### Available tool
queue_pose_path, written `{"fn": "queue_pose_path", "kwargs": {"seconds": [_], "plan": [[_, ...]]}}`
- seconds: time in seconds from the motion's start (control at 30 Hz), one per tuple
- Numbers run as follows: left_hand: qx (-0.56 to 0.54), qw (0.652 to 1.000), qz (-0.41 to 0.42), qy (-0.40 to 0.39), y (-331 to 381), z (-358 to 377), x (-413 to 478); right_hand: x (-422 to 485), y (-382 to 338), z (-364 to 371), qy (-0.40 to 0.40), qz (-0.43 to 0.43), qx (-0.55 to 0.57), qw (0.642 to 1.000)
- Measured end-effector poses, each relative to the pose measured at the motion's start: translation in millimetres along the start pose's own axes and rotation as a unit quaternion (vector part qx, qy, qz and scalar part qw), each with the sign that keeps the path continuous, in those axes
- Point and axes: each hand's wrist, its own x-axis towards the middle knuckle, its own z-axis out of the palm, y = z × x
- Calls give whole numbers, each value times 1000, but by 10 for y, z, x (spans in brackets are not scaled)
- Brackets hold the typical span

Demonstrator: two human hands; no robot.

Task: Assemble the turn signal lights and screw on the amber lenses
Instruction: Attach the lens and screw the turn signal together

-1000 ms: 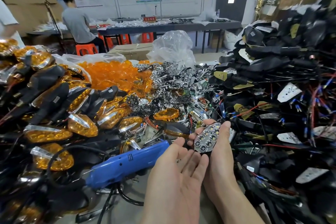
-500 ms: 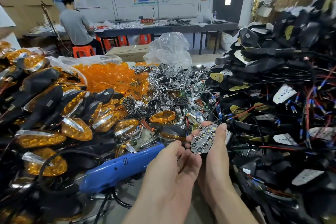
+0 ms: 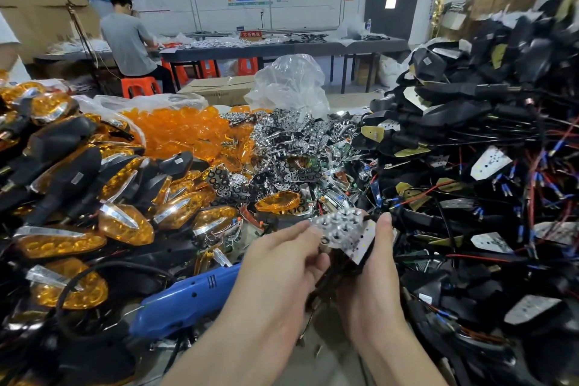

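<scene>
The step in hand looks like fitting the insert into a turn signal, before any lens goes on. The right hand (image 3: 376, 273) cradles a black light body (image 3: 360, 263) with its white circuit board (image 3: 363, 243) facing up, thumb along its edge. The left hand (image 3: 282, 263) pinches a chrome reflector (image 3: 335, 224) by its rim, just over the board; blur hides whether it is seated. Next, the reflector likely needs lining up and pressing home, then a loose amber lens (image 3: 277, 202) from the heap ahead and the blue electric screwdriver (image 3: 188, 301) lying to the left.
</scene>
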Motion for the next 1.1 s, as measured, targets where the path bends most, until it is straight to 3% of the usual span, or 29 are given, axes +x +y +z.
{"fn": "queue_pose_path", "kwargs": {"seconds": [0.17, 0.33, 0.5, 0.57, 0.63, 0.83, 1.0, 1.1], "plan": [[-90, 994, 7, 54, 116, -342, 217, 11, -32, 73, 13, -5, 77, 997], [-55, 985, 164, -20, 147, -503, 230, 19, -31, 62, 0, 10, 73, 997], [144, 968, 206, -17, 60, -471, 182, 46, -23, 53, -8, 34, 91, 995], [268, 933, 240, -17, -13, -426, 138, 35, -30, 67, -18, 41, 86, 995], [376, 874, 306, -33, -123, -387, 130, 36, -26, 52, -29, 35, 63, 997], [505, 750, 424, -57, -267, -374, 145, 18, 7, -3, -71, 40, 83, 993], [569, 703, 421, -67, -354, -409, 139, 34, 40, -8, -71, 41, 81, 993], [561, 705, 432, -42, -389, -380, 124, 42, 39, 12, -49, 42, 75, 995]]}}
